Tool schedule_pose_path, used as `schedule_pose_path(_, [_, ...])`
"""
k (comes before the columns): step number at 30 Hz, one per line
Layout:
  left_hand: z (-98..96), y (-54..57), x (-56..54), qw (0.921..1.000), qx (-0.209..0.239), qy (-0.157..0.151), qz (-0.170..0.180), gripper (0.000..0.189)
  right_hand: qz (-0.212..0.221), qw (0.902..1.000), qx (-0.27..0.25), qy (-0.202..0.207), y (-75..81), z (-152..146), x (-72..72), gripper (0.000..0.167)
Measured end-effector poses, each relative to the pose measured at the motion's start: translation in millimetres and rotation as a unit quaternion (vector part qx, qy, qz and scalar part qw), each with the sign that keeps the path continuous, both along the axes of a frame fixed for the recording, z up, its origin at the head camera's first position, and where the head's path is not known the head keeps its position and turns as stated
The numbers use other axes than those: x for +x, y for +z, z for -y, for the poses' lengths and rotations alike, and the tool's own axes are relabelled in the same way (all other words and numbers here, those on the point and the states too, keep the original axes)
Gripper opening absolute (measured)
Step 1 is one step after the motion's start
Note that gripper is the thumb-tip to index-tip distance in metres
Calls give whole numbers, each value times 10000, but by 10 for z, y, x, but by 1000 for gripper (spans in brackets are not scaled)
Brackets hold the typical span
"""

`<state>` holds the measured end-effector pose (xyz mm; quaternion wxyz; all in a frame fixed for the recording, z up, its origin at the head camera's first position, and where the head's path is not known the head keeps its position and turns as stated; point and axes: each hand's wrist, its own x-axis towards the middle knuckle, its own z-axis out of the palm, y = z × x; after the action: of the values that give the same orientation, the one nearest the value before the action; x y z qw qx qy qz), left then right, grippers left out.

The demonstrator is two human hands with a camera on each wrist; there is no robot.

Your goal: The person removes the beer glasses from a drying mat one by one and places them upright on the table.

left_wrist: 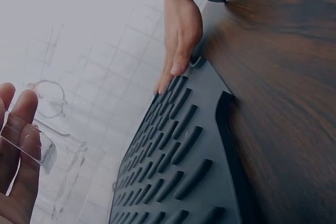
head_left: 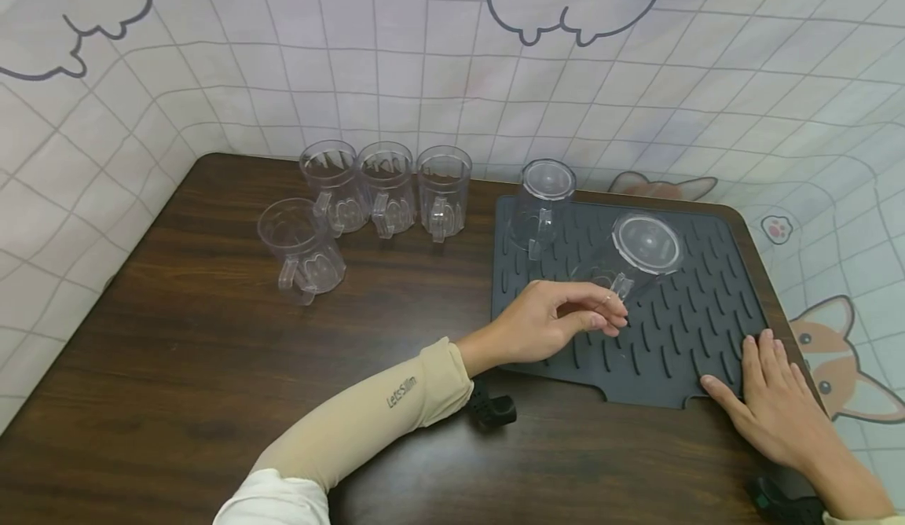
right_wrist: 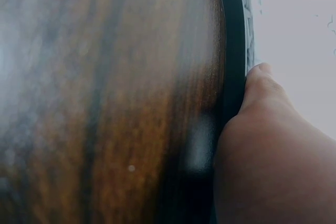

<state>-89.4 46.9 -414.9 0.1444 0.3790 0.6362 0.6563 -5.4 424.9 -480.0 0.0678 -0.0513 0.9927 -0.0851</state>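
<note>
My left hand reaches over the dark drying mat, with curled fingers pinching the handle of a clear mug. That mug is upside down and leans, its base up; whether its rim touches the mat is hard to tell. In the left wrist view, the clear handle overlaps the fingers. Behind it, another clear mug stands upside down on the mat. With fingers straight, my right hand rests flat on the mat's near right corner.
Several clear mugs stand upright at the table's left: a back row including one mug, and another mug in front. The brown wooden table meets a grid-patterned cloth behind. Black wrist cameras sit under both wrists.
</note>
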Motion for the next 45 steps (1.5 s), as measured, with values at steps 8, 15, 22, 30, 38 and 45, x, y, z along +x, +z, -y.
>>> schedule_pose_path(8, [101,17,40,9999,107,111,-30,24,-49,10000,9,-6,-10,-16,15,91])
schedule_pose_path(15, [226,67,71,9961,19,471,-749,20,25,10000,0,-39,10,-9,9,91])
schedule_pose_path(22, [332,141,118,9815,-301,926,-1650,18,35,10000,21,-45,21,-2,1,92])
schedule_pose_path(30, [368,208,210,9337,-805,1569,-3116,13,-53,10000,25,-63,-1,-9,12,91])
schedule_pose_path(38, [383,218,232,8394,-1309,2466,-4663,27,3,10000,-33,-48,1,-10,20,91])
schedule_pose_path(45, [398,225,234,7728,-1604,2786,-5472,45,-14,10000,-29,-20,6,-2,8,91])
